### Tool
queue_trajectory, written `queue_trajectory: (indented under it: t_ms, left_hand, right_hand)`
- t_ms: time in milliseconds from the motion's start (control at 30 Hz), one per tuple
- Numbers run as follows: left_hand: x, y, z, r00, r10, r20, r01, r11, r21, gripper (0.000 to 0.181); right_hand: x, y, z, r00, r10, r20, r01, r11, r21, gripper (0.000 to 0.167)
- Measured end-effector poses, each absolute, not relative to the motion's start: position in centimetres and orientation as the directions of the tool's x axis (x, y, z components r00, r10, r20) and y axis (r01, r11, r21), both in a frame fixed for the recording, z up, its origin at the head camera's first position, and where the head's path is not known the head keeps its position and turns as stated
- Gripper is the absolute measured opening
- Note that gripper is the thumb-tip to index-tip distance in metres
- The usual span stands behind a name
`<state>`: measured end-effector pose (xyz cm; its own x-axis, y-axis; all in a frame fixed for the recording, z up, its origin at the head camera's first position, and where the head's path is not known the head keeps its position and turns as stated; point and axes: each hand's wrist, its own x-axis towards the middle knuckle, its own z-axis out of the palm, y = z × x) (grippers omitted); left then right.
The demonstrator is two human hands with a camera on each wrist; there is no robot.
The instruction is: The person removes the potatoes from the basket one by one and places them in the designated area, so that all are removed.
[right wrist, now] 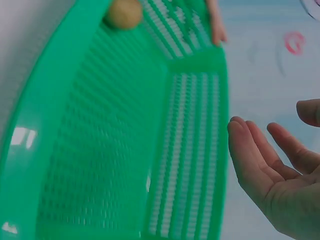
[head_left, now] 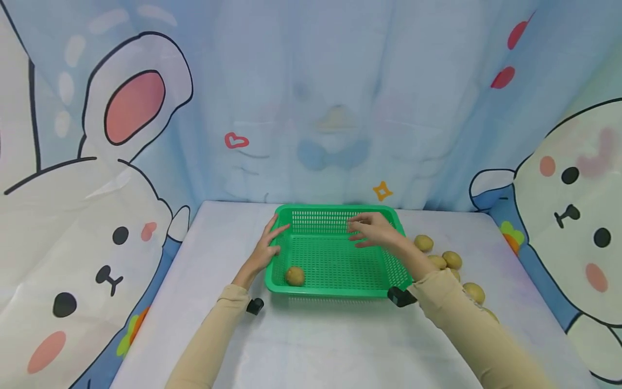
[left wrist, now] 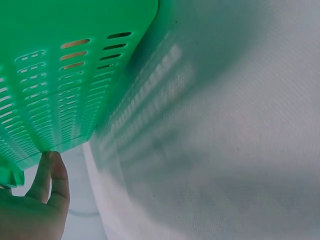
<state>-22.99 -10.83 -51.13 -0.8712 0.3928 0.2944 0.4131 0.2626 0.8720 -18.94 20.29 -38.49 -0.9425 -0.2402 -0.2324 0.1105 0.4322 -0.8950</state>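
Note:
A green plastic basket (head_left: 335,292) with slotted walls stands on the table. My left hand (head_left: 263,254) holds its left rim, some fingers over the inner side. In the left wrist view two fingertips (left wrist: 54,156) touch the outer wall. One potato (head_left: 295,276) lies inside the basket, in the near left corner. Above the basket's far right part hovers my right hand (head_left: 373,229), its fingers loosely bent and apart. The right wrist view shows nothing between that hand's (right wrist: 280,175) fingers and thumb.
To the right of the basket, several potatoes (head_left: 452,260) lie on the white-covered table (head_left: 311,346), partly hidden by the right forearm. A blue printed curtain (head_left: 311,97) hangs behind the table. Black wrist devices (head_left: 400,296) sit near both cuffs.

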Motion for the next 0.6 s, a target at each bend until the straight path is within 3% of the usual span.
queue_trajectory:
  t_ms: [300, 600]
  left_hand:
    - [-23.1, -10.7, -50.8, -0.869, 0.391, 0.305, 0.416, 0.242, 0.876, 0.074]
    - [-21.1, -11.0, -47.6, -0.854, 0.443, 0.272, 0.408, 0.248, 0.879, 0.069]
  right_hand:
    - [-20.3, 13.3, -41.9, -0.900, -0.278, -0.336, 0.181, 0.463, -0.868, 0.040]
    - [-20.1, 8.4, -45.0, -0.869, -0.269, -0.415, 0.245, 0.495, -0.834, 0.048]
